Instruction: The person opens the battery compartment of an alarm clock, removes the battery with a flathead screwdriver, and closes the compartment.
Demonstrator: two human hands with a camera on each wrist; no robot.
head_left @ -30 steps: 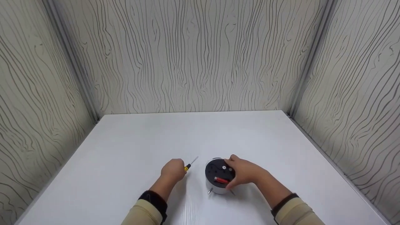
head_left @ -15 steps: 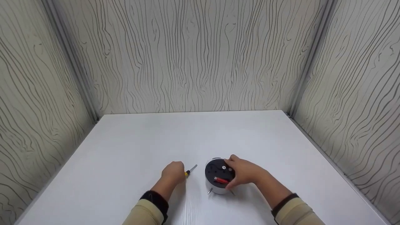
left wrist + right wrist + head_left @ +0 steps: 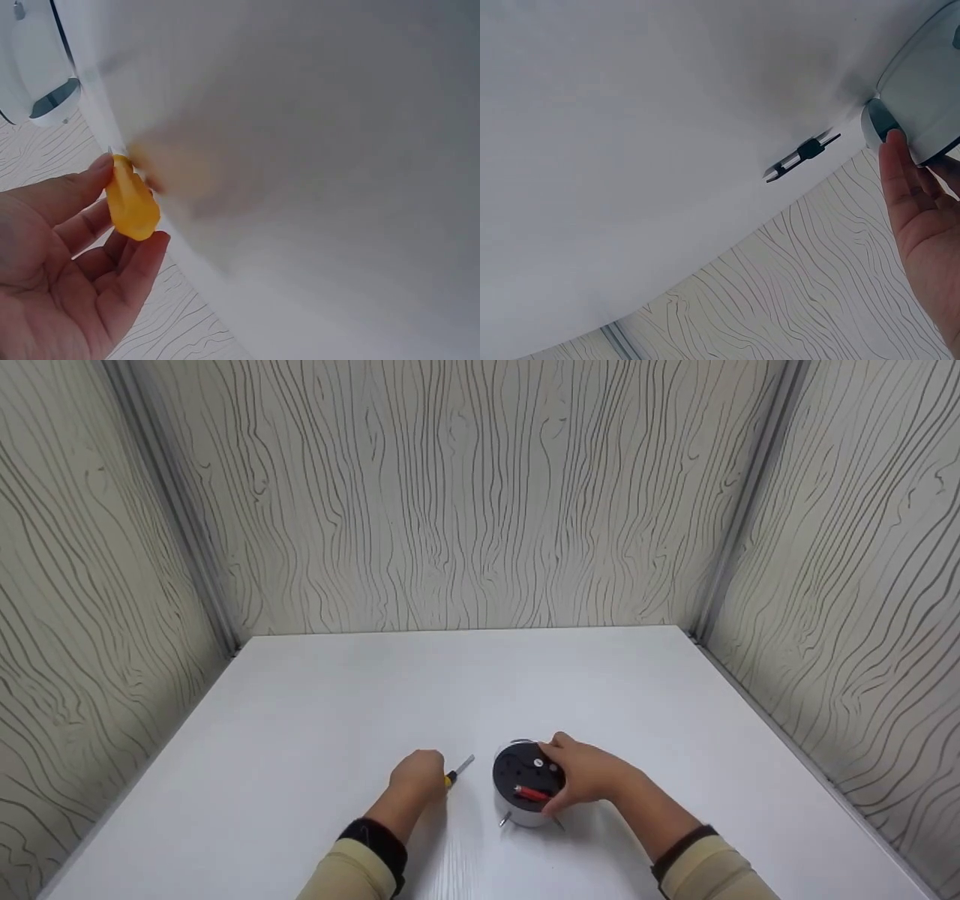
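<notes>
My left hand (image 3: 417, 777) pinches a small screwdriver (image 3: 451, 777) by its yellow and black handle, the blade pointing away to the right. In the left wrist view the thumb and fingers close around the yellow handle (image 3: 132, 206). To its right, a round white alarm clock (image 3: 517, 774) lies face down with its black back up and short metal feet toward me. A red battery (image 3: 531, 793) shows in the back. My right hand (image 3: 592, 769) grips the clock's right side, thumb at the near edge and fingers at the far edge. A metal bell (image 3: 881, 124) sits by those fingers.
A small dark slotted piece (image 3: 802, 156) lies on the white table in the right wrist view. The table (image 3: 337, 690) is bounded by wood-grain panels (image 3: 465, 495) at the back and both sides.
My left hand has moved slightly toward me with the screwdriver, whose tip now sits lower. The right hand and the clock have stayed in place.
</notes>
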